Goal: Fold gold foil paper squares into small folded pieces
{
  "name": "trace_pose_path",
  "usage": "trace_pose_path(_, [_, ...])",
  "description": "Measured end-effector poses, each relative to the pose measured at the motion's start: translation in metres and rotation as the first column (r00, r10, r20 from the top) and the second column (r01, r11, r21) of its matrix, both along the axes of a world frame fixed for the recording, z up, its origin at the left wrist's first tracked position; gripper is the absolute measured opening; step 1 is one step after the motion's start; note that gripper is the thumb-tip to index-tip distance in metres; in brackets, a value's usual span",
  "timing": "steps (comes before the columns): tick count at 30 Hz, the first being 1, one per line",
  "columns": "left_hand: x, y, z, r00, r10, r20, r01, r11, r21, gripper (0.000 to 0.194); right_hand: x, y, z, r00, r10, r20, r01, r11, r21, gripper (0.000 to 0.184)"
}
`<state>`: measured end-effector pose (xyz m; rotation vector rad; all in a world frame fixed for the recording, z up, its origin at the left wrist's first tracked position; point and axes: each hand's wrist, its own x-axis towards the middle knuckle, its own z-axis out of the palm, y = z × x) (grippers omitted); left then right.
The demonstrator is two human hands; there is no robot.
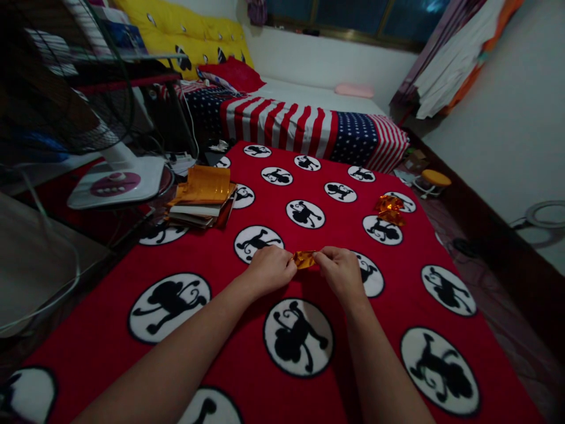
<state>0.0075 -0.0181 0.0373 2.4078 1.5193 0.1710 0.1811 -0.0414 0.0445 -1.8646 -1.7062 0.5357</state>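
A small piece of shiny gold foil paper [304, 259] is stretched between my two hands, just above the red blanket [309, 282]. My left hand [271, 268] pinches its left end, fingers closed. At the other end, my right hand [342, 271] grips the foil between thumb and fingers. To the left lies a stack of gold and whitish paper sheets [200, 197]. Some crumpled or folded gold foil pieces [390, 210] rest on the blanket at the right.
A fan on a white base [117, 182] stands left of the blanket, with cables around it. Behind, a bed with a striped, starred cover [282, 123] borders the far edge. A round-topped stool [436, 178] is on the floor at the right.
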Motion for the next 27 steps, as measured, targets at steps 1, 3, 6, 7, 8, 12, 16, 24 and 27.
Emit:
trace_pose_path(1, [0.0,-0.0001,0.0001,1.0,0.0,0.004,0.0,1.0,-0.008,0.036,-0.0001,-0.0001,0.0009,1.0,-0.002,0.0,0.002,1.0,0.001,0.036])
trace_pose_path(3, [-0.0007,0.001,0.0001,1.0,0.017,0.013,-0.017,1.0,-0.024,0.035,0.0001,-0.0006,0.0037,0.999,0.038,0.011,-0.037,0.999,-0.027,0.033])
trace_pose_path(6, [-0.002,0.0033,0.0006,0.998,0.05,0.024,-0.049,0.998,-0.036,0.036,0.0012,-0.0014,0.0071,0.99,0.141,0.003,-0.141,0.986,-0.086,0.03])
trace_pose_path(7, [-0.0022,0.0036,0.0009,0.998,0.05,0.023,-0.049,0.998,-0.042,0.035,0.0016,-0.0015,0.0072,0.989,0.149,-0.01,-0.149,0.985,-0.086,0.031])
trace_pose_path(8, [-0.0022,0.0036,0.0013,0.999,0.042,0.021,-0.041,0.998,-0.049,0.035,0.0018,-0.0014,0.0066,0.99,0.137,-0.021,-0.138,0.988,-0.074,0.032])
trace_pose_path(12, [-0.0019,0.0026,0.003,1.0,0.001,0.019,0.0,0.998,-0.059,0.034,0.0022,-0.0005,0.0007,0.999,0.025,-0.025,-0.026,1.0,-0.007,0.034])
trace_pose_path(16, [-0.003,0.0021,0.0048,0.999,0.017,0.027,-0.016,0.998,-0.056,0.033,0.002,0.0002,-0.0018,0.997,0.057,-0.053,-0.06,0.997,-0.048,0.035])
trace_pose_path(24, [-0.0025,0.0009,0.0059,0.998,0.019,0.054,-0.015,0.998,-0.066,0.033,0.0029,-0.0003,-0.0001,0.998,0.051,-0.029,-0.053,0.996,-0.071,0.033])
trace_pose_path(27, [-0.0036,0.0018,0.0052,0.998,0.024,0.06,-0.018,0.996,-0.088,0.033,0.0042,-0.0005,-0.0005,0.996,0.081,-0.037,-0.084,0.993,-0.078,0.034])
